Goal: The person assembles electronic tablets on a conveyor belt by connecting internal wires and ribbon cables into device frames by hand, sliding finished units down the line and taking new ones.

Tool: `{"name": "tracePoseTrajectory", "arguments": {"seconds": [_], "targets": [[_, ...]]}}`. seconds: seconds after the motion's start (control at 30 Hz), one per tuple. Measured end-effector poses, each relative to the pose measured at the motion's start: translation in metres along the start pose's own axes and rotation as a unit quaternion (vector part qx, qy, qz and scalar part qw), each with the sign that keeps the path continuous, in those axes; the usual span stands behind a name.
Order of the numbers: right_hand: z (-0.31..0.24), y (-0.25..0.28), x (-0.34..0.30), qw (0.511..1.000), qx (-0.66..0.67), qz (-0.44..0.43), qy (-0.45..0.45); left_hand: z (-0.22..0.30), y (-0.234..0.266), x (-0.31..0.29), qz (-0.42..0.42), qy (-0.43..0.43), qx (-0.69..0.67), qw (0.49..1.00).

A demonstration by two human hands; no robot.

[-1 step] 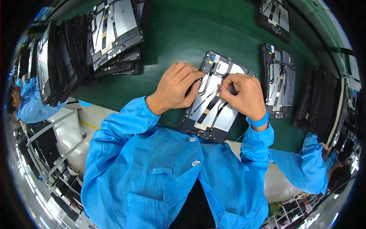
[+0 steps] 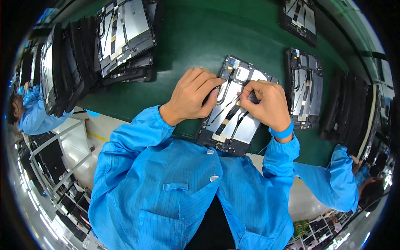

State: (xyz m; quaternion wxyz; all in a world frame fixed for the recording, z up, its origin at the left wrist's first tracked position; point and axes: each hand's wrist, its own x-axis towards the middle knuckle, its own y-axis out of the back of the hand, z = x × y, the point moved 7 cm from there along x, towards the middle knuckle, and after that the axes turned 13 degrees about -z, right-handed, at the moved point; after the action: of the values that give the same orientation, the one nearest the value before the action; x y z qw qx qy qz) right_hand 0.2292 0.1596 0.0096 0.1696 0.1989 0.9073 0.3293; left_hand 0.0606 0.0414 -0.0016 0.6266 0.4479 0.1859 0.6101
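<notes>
An opened tablet-like device (image 2: 248, 128) lies tilted on the green table before me, its inside facing up. Silver plates, black flat cables and a black frame show in it. My left hand (image 2: 195, 92) is at its left edge, index fingertip and thumb bent toward each other over the rim; what lies between them is hidden. Over the middle of the device, my right hand (image 2: 266, 100) has thumb and index finger pinched on a thin black cable (image 2: 236, 101). A blue band (image 2: 283, 132) circles my right wrist.
Similar devices are stacked at the upper left (image 2: 127, 31). Another device (image 2: 306, 89) lies to the right, and one more (image 2: 299, 18) at the far right. Dark panels stand in rows at the left (image 2: 77, 58) and right (image 2: 346, 110). Blue-sleeved people work at both sides.
</notes>
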Motion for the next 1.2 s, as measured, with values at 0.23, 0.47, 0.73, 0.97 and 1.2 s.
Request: {"name": "tracePoseTrajectory", "arguments": {"seconds": [0.23,0.47,0.73,0.97,1.2], "targets": [[0.005,0.000,-0.006,1.000,-0.012,-0.002,-0.020,0.005,-0.004,0.008,-0.018,0.011,0.010,1.000],[-0.003,0.000,-0.016,1.000,0.011,0.016,0.008,0.009,0.004,0.014,-0.069,-0.006,0.033,0.997],[0.005,0.009,-0.059,0.985,0.042,0.154,-0.071,0.008,0.003,0.036,-0.103,0.027,0.051,0.993],[0.007,0.004,-0.076,0.976,-0.057,0.200,-0.061,0.010,-0.006,0.061,-0.111,0.048,0.015,0.993],[0.003,0.004,-0.081,0.968,-0.109,0.209,-0.085,0.025,-0.035,0.070,-0.154,0.047,-0.003,0.987]]}}
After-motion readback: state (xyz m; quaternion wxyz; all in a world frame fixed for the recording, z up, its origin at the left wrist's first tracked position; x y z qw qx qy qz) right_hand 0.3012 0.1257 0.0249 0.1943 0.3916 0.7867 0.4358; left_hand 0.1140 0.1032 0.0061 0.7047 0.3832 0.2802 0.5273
